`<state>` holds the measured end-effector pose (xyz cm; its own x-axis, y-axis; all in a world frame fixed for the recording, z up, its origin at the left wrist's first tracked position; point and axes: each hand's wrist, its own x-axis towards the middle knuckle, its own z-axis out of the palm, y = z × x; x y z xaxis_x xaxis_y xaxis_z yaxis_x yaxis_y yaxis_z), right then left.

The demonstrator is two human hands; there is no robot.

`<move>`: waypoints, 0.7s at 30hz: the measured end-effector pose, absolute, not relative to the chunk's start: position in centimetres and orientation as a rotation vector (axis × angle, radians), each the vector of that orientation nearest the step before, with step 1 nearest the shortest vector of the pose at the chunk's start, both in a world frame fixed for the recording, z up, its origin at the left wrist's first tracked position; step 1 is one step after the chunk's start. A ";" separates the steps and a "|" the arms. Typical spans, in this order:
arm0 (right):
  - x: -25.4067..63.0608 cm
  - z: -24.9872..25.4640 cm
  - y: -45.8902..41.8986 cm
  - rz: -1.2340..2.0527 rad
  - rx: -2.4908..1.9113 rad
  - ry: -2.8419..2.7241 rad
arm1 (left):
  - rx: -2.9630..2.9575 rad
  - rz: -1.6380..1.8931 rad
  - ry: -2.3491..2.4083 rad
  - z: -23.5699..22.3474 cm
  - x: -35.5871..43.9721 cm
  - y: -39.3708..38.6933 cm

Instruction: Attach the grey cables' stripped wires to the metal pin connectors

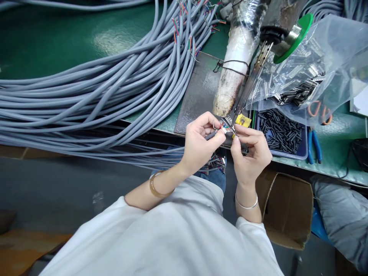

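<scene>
My left hand (201, 142) is closed around the end of a grey cable (211, 135), whose stripped coloured wires (225, 128) stick out toward the right. My right hand (251, 151) pinches at those wire tips, thumb and forefinger pressed together on a small part too tiny to name. Both hands meet at the front edge of the green bench, just below the tip of a soldering iron (253, 80) that slants down from a wrapped holder (235, 69).
A big bundle of grey cables (94, 92) covers the left of the green bench (57, 42). A blue tray of black tubing pieces (281, 132), a clear bag of connectors (310, 73), a solder spool (293, 36) and blue pliers (313, 143) lie right. A cardboard box (290, 209) sits below.
</scene>
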<state>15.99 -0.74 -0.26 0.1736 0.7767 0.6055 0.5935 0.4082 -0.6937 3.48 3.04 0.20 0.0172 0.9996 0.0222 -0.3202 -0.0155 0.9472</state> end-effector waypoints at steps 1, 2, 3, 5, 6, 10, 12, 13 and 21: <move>16.0 -0.3 -0.7 0.203 -1.273 -1.510 | 0.990 1.349 0.947 0.2 3.5 3.1; 16.1 -0.3 -0.6 0.204 -1.273 -1.511 | 0.993 1.356 0.950 0.3 3.5 3.1; 16.1 -0.2 -0.6 0.204 -1.274 -1.514 | 0.997 1.362 0.954 0.3 3.6 3.1; 16.0 -0.1 -0.5 0.200 -1.270 -1.520 | 1.006 1.370 0.959 0.4 3.5 3.2; 16.0 0.1 -0.4 0.193 -1.267 -1.522 | 1.010 1.370 0.963 0.5 3.5 3.2; 15.8 0.6 -0.5 0.126 -1.289 -1.554 | 1.024 1.370 0.972 0.8 3.3 3.0; 15.8 0.8 -0.5 0.098 -1.297 -1.576 | 1.027 1.364 0.969 0.9 3.3 3.0; 15.8 0.8 -0.5 0.097 -1.291 -1.581 | 1.027 1.355 0.968 0.9 3.2 3.0; 16.1 0.5 -0.6 0.113 -1.327 -1.596 | 0.992 1.292 1.005 0.7 3.5 3.0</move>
